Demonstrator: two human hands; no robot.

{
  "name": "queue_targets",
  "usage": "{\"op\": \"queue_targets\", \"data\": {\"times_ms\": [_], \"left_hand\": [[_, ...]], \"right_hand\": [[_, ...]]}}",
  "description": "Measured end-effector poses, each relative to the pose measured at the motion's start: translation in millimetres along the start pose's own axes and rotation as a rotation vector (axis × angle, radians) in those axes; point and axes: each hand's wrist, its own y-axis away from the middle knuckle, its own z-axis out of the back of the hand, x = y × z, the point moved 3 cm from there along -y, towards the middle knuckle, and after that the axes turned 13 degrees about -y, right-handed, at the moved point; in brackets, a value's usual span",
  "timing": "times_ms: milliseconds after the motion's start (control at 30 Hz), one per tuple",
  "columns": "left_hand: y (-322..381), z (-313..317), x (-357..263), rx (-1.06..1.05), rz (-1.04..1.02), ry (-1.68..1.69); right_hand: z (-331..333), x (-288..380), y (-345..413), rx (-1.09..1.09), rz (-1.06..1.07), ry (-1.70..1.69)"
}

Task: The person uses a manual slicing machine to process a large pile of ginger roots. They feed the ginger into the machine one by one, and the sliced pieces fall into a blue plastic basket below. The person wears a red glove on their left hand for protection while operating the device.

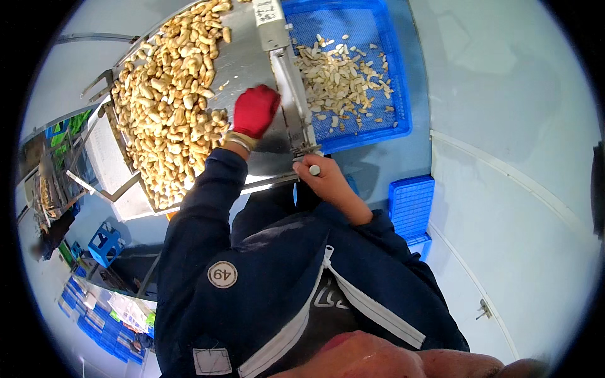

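My left hand [257,111], in a red glove, rests low over the steel tray [246,56], beside the long blade assembly [290,94] of a hand cutter. Its fingers are curled, and whatever they may hold is hidden. My bare right hand [326,177] is closed around a handle [315,170] with a pale round end, at the near end of the cutter. Left of the glove lies a large heap of tan, knobbly pieces [165,108], like unshelled peanuts or small roots. Pale slices [335,80] lie in a blue mesh basket [404,108] on the cutter's other side.
A pale wall [496,94] stands close on the right. Blue crates [411,208] sit on the floor by it. A blue stool [106,243] and stacked blue trays [101,326] are at the left. A metal frame [90,189] juts from the tray's left side.
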Motion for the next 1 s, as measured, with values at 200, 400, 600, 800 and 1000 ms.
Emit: {"op": "queue_targets", "data": {"times_ms": [200,400,600,800,1000], "left_hand": [[-22,-9,18,-0.008,0.472,0.041],[1,5,44,-0.287,1.059,1.355],[-6,197,-46,-0.565,0.865,1.641],[-63,206,-107,-0.194,0.124,0.707],[-4,201,-51,-0.589,0.628,0.782]], "right_hand": [[7,0,-5,0.152,0.018,0.029],[15,6,-14,0.388,0.064,0.019],[25,17,-30,0.643,0.030,0.113],[10,-15,-37,0.762,0.202,0.059],[23,18,-41,0.853,0.057,0.040]]}}
